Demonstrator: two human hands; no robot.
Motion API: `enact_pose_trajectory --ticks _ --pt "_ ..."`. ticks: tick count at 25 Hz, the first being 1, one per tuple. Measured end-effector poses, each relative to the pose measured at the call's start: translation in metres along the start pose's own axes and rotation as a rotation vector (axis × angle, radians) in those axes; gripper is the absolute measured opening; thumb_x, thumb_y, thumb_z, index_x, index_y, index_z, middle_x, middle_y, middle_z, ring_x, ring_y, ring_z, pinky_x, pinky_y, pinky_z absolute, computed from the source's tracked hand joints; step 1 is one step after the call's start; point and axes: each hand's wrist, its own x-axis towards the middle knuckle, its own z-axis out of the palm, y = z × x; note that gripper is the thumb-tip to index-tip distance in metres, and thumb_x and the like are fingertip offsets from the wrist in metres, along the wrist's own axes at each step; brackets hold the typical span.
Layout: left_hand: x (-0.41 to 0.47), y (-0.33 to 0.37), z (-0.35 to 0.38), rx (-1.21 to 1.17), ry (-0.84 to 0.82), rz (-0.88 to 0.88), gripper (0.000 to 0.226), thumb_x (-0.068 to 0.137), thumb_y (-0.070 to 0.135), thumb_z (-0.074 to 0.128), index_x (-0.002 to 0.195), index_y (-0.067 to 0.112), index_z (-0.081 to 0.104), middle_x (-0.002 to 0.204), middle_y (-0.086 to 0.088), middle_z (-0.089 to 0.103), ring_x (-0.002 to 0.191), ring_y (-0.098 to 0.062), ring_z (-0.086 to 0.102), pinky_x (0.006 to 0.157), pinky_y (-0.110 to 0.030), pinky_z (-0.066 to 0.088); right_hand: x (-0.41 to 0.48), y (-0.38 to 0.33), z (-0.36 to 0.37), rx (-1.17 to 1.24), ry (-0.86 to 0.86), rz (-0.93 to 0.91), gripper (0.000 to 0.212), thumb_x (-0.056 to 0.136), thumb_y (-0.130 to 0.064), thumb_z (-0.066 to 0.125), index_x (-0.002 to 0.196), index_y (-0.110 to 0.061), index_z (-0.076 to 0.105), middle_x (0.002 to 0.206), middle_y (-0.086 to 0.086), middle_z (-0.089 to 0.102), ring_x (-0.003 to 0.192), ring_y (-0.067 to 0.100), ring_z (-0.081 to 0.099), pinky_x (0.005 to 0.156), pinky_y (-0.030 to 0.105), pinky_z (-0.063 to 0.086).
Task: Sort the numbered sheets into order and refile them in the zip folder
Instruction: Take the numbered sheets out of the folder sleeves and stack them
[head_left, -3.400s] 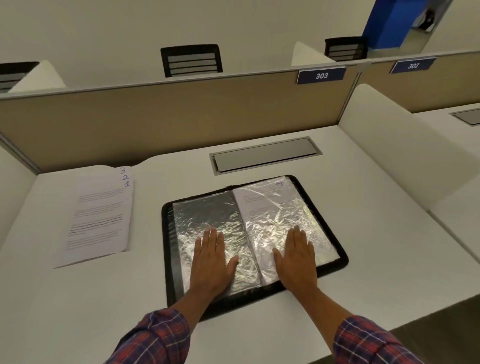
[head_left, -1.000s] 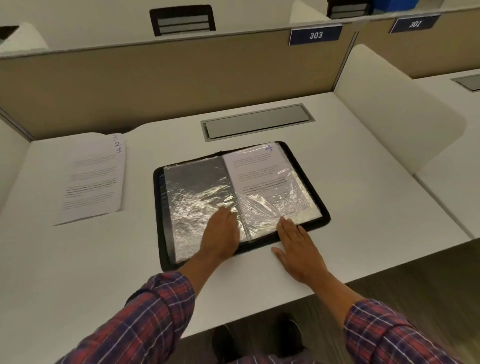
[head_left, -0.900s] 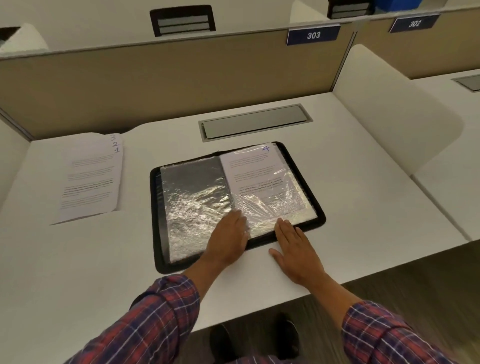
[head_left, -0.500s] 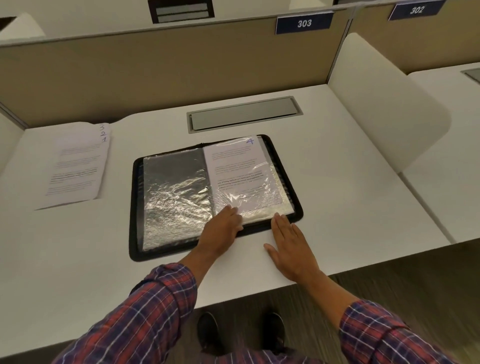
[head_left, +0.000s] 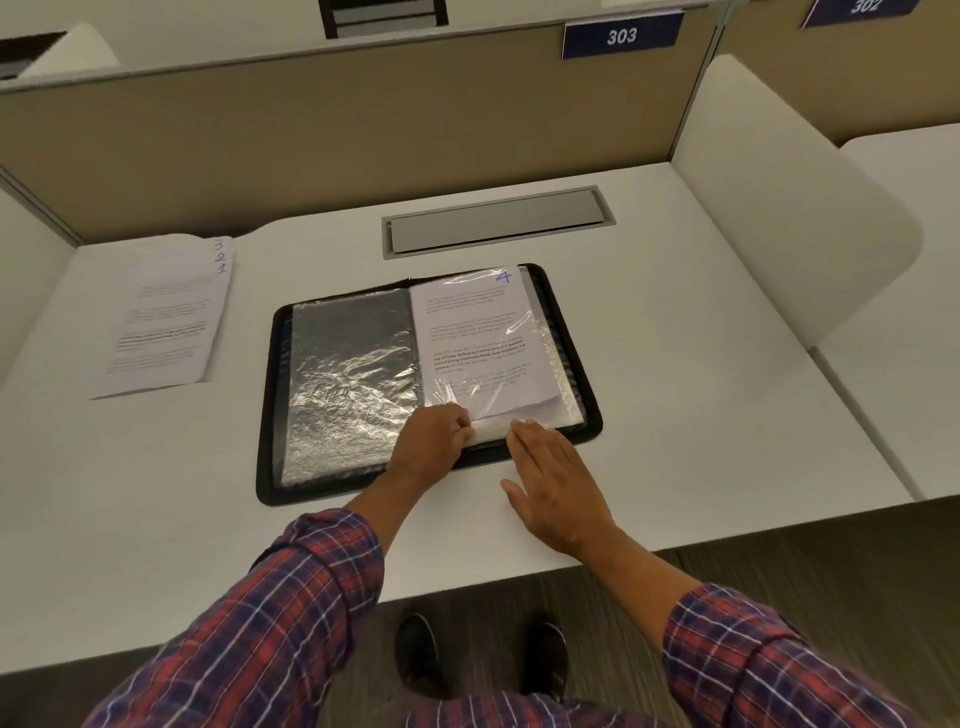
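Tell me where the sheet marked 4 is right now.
Head view: the sheet marked 4 lies in the right-hand plastic sleeve of the open zip folder, mid-desk, its near edge by the left hand.

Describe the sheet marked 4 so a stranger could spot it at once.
On the white desk below the 303 sign lies an open black zip folder. The sheet sits in its right-hand plastic sleeve, a blue 4 at its top corner; the loose sheets far left are unsleeved, marked 3, 2, 1.
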Motion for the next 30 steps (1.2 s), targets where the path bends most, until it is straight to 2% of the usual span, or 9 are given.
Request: enact_pose_trajectory --ticks 3,9,12,16,19,21,23,27,30 --pt "0.004 -0.001 -0.005 -0.094 0.017 -0.072 0.01 0.091 0.029 0.076 0.09 0.019 0.076 0.086 0.001 0.075 0.079 -0.016 0.068 0.075 -0.034 0.057 0.006 -0.002 0.0 -0.002 0.022 -0.041 0.064 0.106 -0.042 0.051 0.155 -0.003 0.041 0.16 0.018 0.043 0.152 0.029 0.036 0.128 0.044 0.027" --pt "0.002 -0.002 -0.011 -0.102 0.056 0.057 0.018 0.102 0.017 0.06 0.099 0.01 0.076 0.093 -0.004 0.077 0.082 -0.018 0.069 0.08 -0.035 0.055 0.03 -0.01 0.005 0.004 -0.06 -0.078 0.064 0.108 -0.047 0.042 0.155 -0.004 0.042 0.159 0.017 0.045 0.151 0.028 0.037 0.128 0.037 0.016" --pt "0.0 0.001 -0.011 -0.116 0.106 0.111 0.015 0.1 0.01 0.061 0.102 0.007 0.076 0.097 -0.006 0.077 0.087 -0.021 0.07 0.084 -0.032 0.054 0.046 -0.012 0.011 0.031 -0.152 -0.003 0.077 0.106 -0.056 0.038 0.161 -0.003 0.028 0.168 0.018 0.029 0.158 0.03 0.023 0.13 0.04 0.009" --pt "-0.006 0.001 -0.008 -0.12 0.124 0.187 0.009 0.099 0.008 0.062 0.099 0.006 0.072 0.098 -0.008 0.074 0.089 -0.024 0.067 0.084 -0.043 0.056 0.062 -0.002 0.018 0.017 -0.225 0.057 0.092 0.101 -0.069 0.034 0.164 -0.005 0.015 0.172 0.018 0.016 0.16 0.032 0.012 0.131 0.048 0.006" --pt "-0.01 -0.002 -0.003 -0.108 0.12 0.184 0.007 0.099 0.009 0.064 0.105 0.009 0.067 0.105 -0.006 0.071 0.095 -0.023 0.066 0.086 -0.044 0.057 0.053 -0.002 0.017 -0.039 -0.248 0.055 0.089 0.101 -0.067 0.036 0.163 -0.005 0.02 0.17 0.018 0.024 0.159 0.033 0.02 0.13 0.053 0.009" --pt "-0.015 -0.003 0.001 -0.098 0.117 0.164 0.018 0.097 0.009 0.068 0.112 0.014 0.061 0.114 -0.003 0.067 0.104 -0.021 0.063 0.091 -0.041 0.057 0.035 -0.005 0.018 -0.083 -0.212 0.047 0.085 0.102 -0.063 0.038 0.162 -0.005 0.025 0.168 0.018 0.03 0.157 0.033 0.024 0.129 0.057 0.01" --pt "-0.023 -0.005 0.006 -0.036 0.109 0.242 0.026 0.094 0.013 0.072 0.115 0.016 0.057 0.125 -0.002 0.061 0.115 -0.02 0.058 0.098 -0.038 0.055 0.016 -0.007 0.019 -0.116 -0.18 0.046 0.081 0.103 -0.061 0.038 0.161 -0.005 0.03 0.166 0.017 0.035 0.156 0.032 0.029 0.128 0.06 0.013" --pt "-0.036 -0.018 0.018 0.18 -0.032 0.423 0.04 0.092 0.041 0.075 0.122 0.016 0.066 0.151 -0.011 0.051 0.141 -0.028 0.047 0.116 -0.04 0.039 -0.013 -0.011 0.021 -0.11 -0.129 0.063 0.075 0.104 -0.057 0.036 0.159 -0.006 0.037 0.161 0.015 0.043 0.152 0.031 0.037 0.126 0.061 0.016" --pt "-0.042 -0.022 0.026 0.264 -0.01 0.478 0.029 0.098 0.028 0.071 0.118 0.007 0.07 0.148 -0.019 0.055 0.14 -0.034 0.049 0.117 -0.05 0.042 -0.027 -0.015 0.02 -0.03 -0.07 0.063 0.069 0.103 -0.051 0.042 0.157 -0.007 0.039 0.158 0.014 0.048 0.147 0.029 0.044 0.125 0.056 0.022"
